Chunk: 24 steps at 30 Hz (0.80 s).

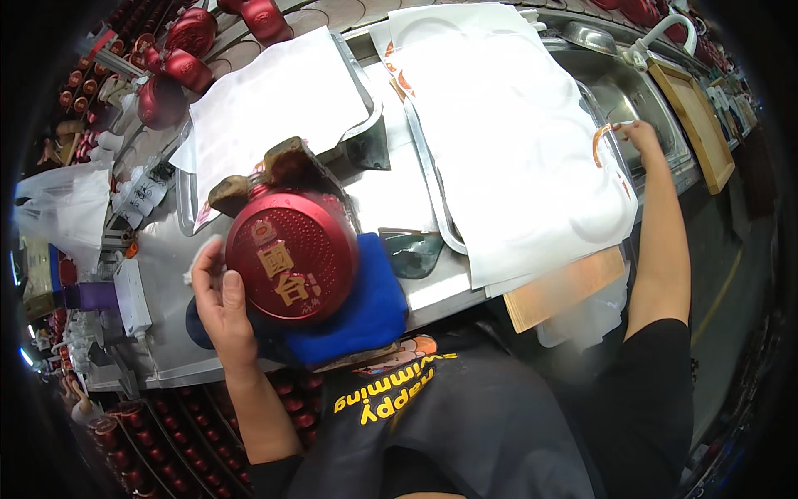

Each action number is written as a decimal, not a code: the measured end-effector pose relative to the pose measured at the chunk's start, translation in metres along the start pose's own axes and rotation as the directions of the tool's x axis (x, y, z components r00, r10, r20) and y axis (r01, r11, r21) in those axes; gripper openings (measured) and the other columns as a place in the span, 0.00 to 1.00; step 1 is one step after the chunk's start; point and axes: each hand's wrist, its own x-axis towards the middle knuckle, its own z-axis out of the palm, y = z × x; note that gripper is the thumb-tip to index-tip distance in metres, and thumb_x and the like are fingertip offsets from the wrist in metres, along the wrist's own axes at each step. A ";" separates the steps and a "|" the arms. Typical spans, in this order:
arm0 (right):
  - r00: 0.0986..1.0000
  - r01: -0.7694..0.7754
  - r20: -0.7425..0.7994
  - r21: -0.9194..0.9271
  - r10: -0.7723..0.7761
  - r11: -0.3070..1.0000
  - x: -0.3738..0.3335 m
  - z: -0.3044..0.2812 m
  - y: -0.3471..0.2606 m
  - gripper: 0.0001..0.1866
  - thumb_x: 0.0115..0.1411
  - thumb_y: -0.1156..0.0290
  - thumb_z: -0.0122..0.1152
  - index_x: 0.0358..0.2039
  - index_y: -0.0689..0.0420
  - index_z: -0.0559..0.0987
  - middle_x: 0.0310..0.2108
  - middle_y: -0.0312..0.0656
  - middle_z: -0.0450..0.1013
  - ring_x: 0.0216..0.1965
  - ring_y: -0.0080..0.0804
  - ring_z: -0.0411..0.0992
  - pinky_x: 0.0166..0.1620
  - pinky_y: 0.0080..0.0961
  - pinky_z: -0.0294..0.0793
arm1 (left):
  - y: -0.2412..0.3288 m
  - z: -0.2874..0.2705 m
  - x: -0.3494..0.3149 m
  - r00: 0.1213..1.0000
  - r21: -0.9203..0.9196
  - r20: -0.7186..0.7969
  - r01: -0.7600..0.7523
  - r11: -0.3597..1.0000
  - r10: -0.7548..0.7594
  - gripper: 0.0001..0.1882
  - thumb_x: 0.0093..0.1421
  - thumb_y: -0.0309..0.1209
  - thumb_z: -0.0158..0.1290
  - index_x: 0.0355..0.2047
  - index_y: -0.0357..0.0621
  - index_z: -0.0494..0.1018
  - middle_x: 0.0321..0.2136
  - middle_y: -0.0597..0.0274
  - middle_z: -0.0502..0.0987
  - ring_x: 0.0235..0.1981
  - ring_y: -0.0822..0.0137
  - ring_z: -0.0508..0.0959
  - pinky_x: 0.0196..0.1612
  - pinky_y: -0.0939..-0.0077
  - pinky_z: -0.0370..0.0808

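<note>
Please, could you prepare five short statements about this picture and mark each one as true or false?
1. A blue cloth shows beside the round red container. True.
2. The right hand is at the right edge of the large white sheets. True.
3. The left hand is beside the sink. False: the left hand is beside the round red container.
4. The wooden frame stands left of the sink. False: the wooden frame stands to its right.
5. The large characters on the container are green. False: the large characters are gold.
</note>
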 end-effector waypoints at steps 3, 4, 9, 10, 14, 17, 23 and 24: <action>0.992 0.077 -0.046 -0.529 -0.119 0.845 0.042 0.049 0.025 0.17 0.60 0.57 0.64 0.38 0.59 0.87 0.41 0.53 0.84 0.45 0.49 0.82 0.50 0.40 0.78 | -0.007 0.006 -0.014 0.993 -0.148 0.103 0.077 0.986 -0.062 0.30 0.74 0.38 0.53 0.68 0.35 0.59 0.59 0.52 0.72 0.59 0.65 0.72 0.65 0.69 0.67; 0.993 0.081 -0.027 -0.546 -0.114 0.834 0.048 0.056 0.027 0.19 0.61 0.56 0.63 0.39 0.60 0.87 0.43 0.54 0.84 0.48 0.51 0.82 0.52 0.41 0.78 | -0.007 0.007 -0.016 0.994 -0.133 0.094 0.063 0.989 -0.050 0.30 0.74 0.39 0.53 0.68 0.35 0.59 0.59 0.52 0.72 0.59 0.66 0.73 0.65 0.69 0.67; 0.935 0.355 0.124 -0.379 -0.333 0.855 0.026 0.005 -0.003 0.25 0.62 0.49 0.66 0.43 0.61 0.84 0.38 0.53 0.84 0.40 0.52 0.82 0.47 0.42 0.79 | 0.000 0.008 -0.008 0.994 -0.155 0.101 0.068 0.986 -0.053 0.27 0.75 0.37 0.52 0.67 0.35 0.61 0.59 0.53 0.72 0.58 0.66 0.73 0.65 0.69 0.67; 0.936 0.351 0.073 -0.296 -0.346 0.888 0.012 -0.015 -0.017 0.23 0.63 0.51 0.65 0.41 0.62 0.83 0.36 0.52 0.84 0.37 0.50 0.82 0.45 0.41 0.80 | 0.005 0.009 -0.004 0.999 -0.090 0.040 0.028 0.996 -0.024 0.26 0.75 0.37 0.52 0.66 0.35 0.63 0.59 0.53 0.72 0.58 0.66 0.73 0.65 0.69 0.67; 0.755 0.610 0.102 0.255 -0.648 0.750 -0.078 -0.092 -0.097 0.05 0.68 0.72 0.62 0.33 0.57 0.79 0.41 0.37 0.78 0.42 0.22 0.73 0.48 0.25 0.74 | 0.035 0.015 0.021 0.982 0.017 -0.039 -0.185 0.983 0.185 0.18 0.75 0.34 0.51 0.57 0.34 0.73 0.53 0.56 0.77 0.53 0.67 0.76 0.60 0.71 0.70; 0.556 0.781 0.116 0.265 -0.823 0.565 -0.165 -0.126 -0.166 0.06 0.67 0.71 0.65 0.35 0.58 0.79 0.51 0.35 0.67 0.50 0.23 0.67 0.54 0.25 0.69 | 0.073 0.034 0.036 0.955 -0.078 0.137 -0.252 0.964 0.261 0.14 0.73 0.33 0.53 0.50 0.35 0.78 0.45 0.57 0.80 0.47 0.68 0.79 0.54 0.72 0.74; 0.032 0.984 0.115 0.168 -0.993 0.051 -0.319 -0.125 -0.264 0.02 0.62 0.78 0.68 0.34 0.58 0.81 0.54 0.41 0.68 0.54 0.33 0.71 0.55 0.32 0.72 | 0.123 0.123 0.078 0.686 -0.152 0.443 -0.577 0.803 0.577 0.30 0.65 0.47 0.61 0.60 0.39 0.75 0.60 0.45 0.77 0.60 0.50 0.76 0.64 0.60 0.70; -0.064 0.986 0.080 0.159 -0.995 -0.051 -0.336 -0.118 -0.273 0.04 0.60 0.79 0.69 0.34 0.57 0.82 0.52 0.40 0.68 0.53 0.34 0.73 0.53 0.32 0.73 | 0.127 0.134 0.080 0.701 -0.164 0.474 -0.524 0.836 0.533 0.30 0.67 0.48 0.59 0.60 0.39 0.75 0.57 0.44 0.77 0.58 0.52 0.77 0.62 0.62 0.71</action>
